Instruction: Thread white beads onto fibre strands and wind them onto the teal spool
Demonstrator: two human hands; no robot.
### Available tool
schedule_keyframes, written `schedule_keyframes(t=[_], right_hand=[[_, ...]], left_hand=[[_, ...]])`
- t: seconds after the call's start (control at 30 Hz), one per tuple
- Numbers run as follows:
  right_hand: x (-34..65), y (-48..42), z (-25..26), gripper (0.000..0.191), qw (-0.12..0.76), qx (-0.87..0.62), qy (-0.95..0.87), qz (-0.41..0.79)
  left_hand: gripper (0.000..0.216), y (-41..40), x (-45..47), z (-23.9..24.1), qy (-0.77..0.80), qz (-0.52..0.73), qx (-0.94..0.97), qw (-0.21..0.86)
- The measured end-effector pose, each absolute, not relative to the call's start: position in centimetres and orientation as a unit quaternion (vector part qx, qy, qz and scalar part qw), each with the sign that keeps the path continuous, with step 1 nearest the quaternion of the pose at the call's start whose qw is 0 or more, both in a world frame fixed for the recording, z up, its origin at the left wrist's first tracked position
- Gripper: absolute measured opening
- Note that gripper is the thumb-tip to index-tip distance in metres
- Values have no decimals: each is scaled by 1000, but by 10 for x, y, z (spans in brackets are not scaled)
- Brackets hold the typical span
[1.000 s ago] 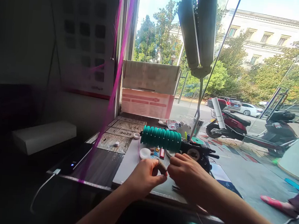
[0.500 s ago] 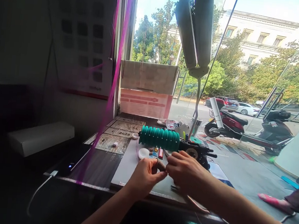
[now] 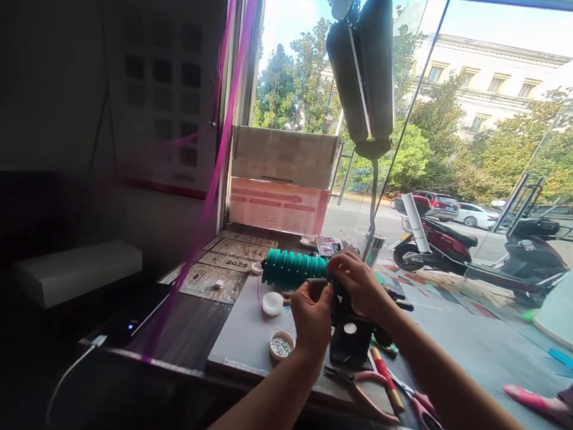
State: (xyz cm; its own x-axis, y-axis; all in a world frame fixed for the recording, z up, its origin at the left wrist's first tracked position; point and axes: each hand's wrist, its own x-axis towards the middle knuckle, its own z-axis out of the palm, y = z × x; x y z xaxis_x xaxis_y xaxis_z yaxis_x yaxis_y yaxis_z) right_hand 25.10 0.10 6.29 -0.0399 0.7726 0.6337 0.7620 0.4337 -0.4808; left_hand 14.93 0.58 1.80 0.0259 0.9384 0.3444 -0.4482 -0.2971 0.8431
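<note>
A teal ribbed cylinder [image 3: 292,269], dotted with small white beads, lies level on a black stand [image 3: 348,344]. My left hand [image 3: 311,321] is just in front of its right part, thumb and fingers pinched together; anything in the pinch is too small or hidden to name. Raised over the cylinder's right end is my right hand [image 3: 358,281], its fingers closed and bent down against it. They cover that end, and I cannot make out what they hold. Below my left hand stands a round dish [image 3: 282,346] of small silvery-white beads.
Pink-handled pliers [image 3: 369,383], a red-and-wood-handled tool [image 3: 386,379] and scissors [image 3: 427,415] lie at the front right. A white round lid or dish [image 3: 273,303] is left of my hands. The lamp [image 3: 366,81] rises behind; purple strands [image 3: 207,201] hang at left.
Both hands have moved up to the cylinder's right end from the space in front of it, where they met. The bead dish, stand, pliers and scissors have come into sight.
</note>
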Motion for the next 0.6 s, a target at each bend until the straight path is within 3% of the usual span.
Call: schedule_keyframes(t=[0.27,0.6], right_hand=[[257,-5,61,11,443,-517,-732,17],[267,-4,62,14,405,-506,-760,48]], left_hand=[[12,2,154,12,335,654,545,403],[9,-1,152,10,339,650,564,380]])
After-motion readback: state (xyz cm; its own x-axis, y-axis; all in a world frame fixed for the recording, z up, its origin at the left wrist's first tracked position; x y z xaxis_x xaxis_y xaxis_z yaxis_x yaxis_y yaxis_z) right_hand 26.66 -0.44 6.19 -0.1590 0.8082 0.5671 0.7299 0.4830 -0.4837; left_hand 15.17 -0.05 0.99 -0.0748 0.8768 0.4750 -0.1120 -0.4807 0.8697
